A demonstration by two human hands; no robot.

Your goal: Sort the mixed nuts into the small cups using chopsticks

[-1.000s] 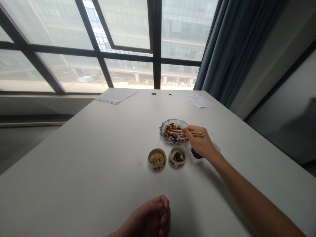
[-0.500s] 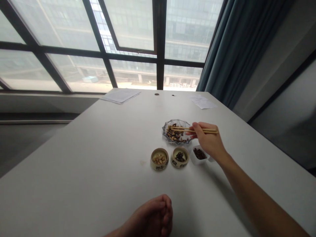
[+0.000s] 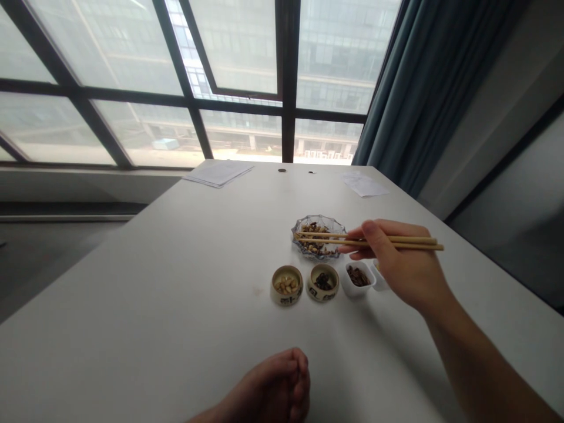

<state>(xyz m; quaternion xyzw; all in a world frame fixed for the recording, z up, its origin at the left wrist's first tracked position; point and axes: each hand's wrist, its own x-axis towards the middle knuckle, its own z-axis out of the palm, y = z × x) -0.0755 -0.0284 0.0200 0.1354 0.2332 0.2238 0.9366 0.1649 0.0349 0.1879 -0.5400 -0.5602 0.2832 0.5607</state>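
My right hand (image 3: 394, 258) grips a pair of wooden chopsticks (image 3: 388, 239), held nearly level. Their tips lie over the left part of a clear glass dish (image 3: 338, 226) of mixed nuts or seeds; whether anything is between the tips I cannot make out. Just in front stand two cream bowls with dark lettering: the left bowl (image 3: 286, 301) has pale nut-like pieces, the right bowl (image 3: 323, 294) dark round ones. A white tub (image 3: 356, 291) contains brown pieces. My left hand (image 3: 277, 382) rests near the front with its fingers curled together, nothing visible in it.
Another white tub (image 3: 379, 279) is partly hidden behind my right hand. Stacked papers (image 3: 219, 173) lie at the far left of the white table (image 3: 167, 282), and a loose sheet (image 3: 365, 184) at the far right. Windows and a blue curtain (image 3: 409, 76) stand beyond.
My right hand has moved right and nearer with the chopsticks, whose tips have drawn towards the dish's left rim. More of the white tubs shows. My left hand stays put.
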